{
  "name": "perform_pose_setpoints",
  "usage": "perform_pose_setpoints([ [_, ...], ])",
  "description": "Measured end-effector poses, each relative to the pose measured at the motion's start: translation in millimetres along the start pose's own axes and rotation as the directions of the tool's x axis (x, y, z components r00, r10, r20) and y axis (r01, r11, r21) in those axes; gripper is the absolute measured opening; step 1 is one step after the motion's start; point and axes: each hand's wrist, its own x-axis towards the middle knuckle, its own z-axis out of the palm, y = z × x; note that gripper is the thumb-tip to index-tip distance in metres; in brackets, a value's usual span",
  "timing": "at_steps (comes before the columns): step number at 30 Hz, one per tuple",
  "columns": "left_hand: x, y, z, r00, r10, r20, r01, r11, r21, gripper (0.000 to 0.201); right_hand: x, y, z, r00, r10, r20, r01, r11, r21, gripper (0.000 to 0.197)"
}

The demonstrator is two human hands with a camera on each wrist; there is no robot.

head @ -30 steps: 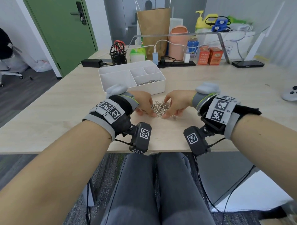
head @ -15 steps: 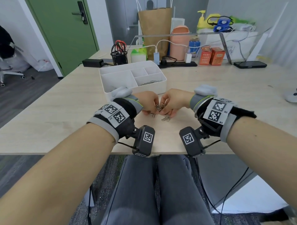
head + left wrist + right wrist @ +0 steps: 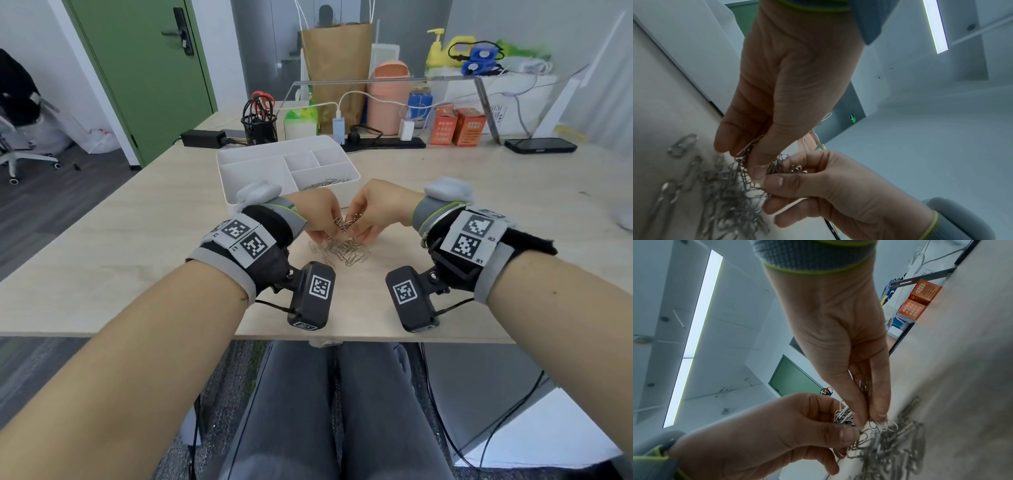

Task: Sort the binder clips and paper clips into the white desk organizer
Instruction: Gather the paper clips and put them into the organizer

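Note:
A loose pile of silver paper clips (image 3: 342,253) lies on the wooden table near its front edge. Just above it my left hand (image 3: 325,224) and right hand (image 3: 363,229) meet, each pinching part of a tangled bunch of paper clips (image 3: 347,221). In the left wrist view my left thumb and fingers (image 3: 756,172) squeeze clips. In the right wrist view my right fingers (image 3: 877,410) grip a bunch (image 3: 864,389). Behind the hands stands the white desk organizer (image 3: 274,152), with paper clips (image 3: 325,183) in its near right compartment. No binder clips show.
Along the back of the table stand a black mesh pen cup (image 3: 259,126), a power strip with chargers (image 3: 383,142), orange boxes (image 3: 457,126), a pink bin (image 3: 390,97) and a phone (image 3: 541,145). A white object (image 3: 625,216) lies at the right edge.
My hands closed together over the pile, then rose slightly with a bunch of clips pinched between them. Loose clips now lie spread on the table beneath.

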Motion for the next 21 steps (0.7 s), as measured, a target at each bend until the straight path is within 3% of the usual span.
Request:
perform_pose_setpoints([
  [7, 4.7, 2.6, -24.8, 0.998, 0.010, -0.059, -0.011, 1.000, -0.019, 0.012, 3.0, -20.7, -19.6, 0.999, -0.040, -0.003, 0.040, 0.999, 0.023, 0.016],
  [13, 11.7, 2.5, -52.7, 0.991, 0.016, -0.134, -0.024, 0.998, -0.062, 0.013, 19.7, -38.5, -43.4, 0.997, -0.077, -0.023, 0.077, 0.997, 0.013, 0.026],
  [21, 36.3, -2.7, -91.8, 0.977, -0.008, -0.214, 0.007, 1.000, -0.004, 0.013, 54.6, -61.9, -69.4, 0.991, -0.121, -0.055, 0.118, 0.991, -0.063, 0.022],
])
